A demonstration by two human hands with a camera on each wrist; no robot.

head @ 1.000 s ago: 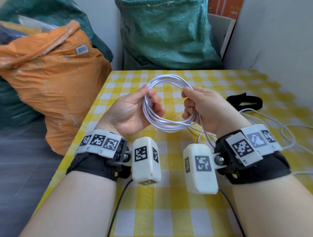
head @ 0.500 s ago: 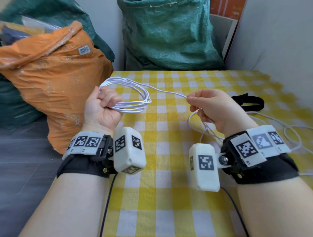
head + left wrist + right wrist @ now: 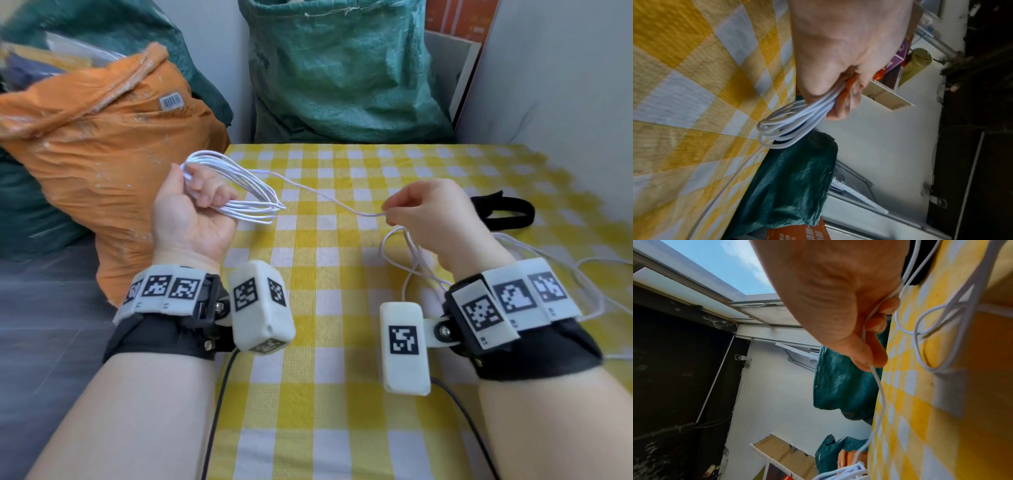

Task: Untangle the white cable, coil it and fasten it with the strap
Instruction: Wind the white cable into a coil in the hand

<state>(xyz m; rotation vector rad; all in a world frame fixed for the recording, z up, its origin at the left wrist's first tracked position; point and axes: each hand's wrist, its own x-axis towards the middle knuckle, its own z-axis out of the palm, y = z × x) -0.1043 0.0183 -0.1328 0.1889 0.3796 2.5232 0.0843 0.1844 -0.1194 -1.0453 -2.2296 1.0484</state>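
My left hand [image 3: 197, 205] grips a bundle of white cable loops [image 3: 246, 195] above the table's left edge; in the left wrist view the coil [image 3: 789, 125] sticks out past the curled fingers. A single strand [image 3: 329, 198] runs from the coil across to my right hand [image 3: 424, 212], which pinches it between thumb and fingers [image 3: 869, 360]. Loose white cable [image 3: 582, 270] trails under and to the right of that hand on the cloth. The black strap [image 3: 503, 209] lies on the table just beyond my right hand.
The table wears a yellow-and-white checked cloth [image 3: 342, 377]. An orange sack [image 3: 102, 147] stands off the table's left side, a green sack [image 3: 342, 68] behind the far edge. A grey wall [image 3: 565, 85] borders the right.
My hands have drawn apart: the left carried the coil out to the left edge and turned it flat, while the right let the loops go and now pinches one strand stretched between them.
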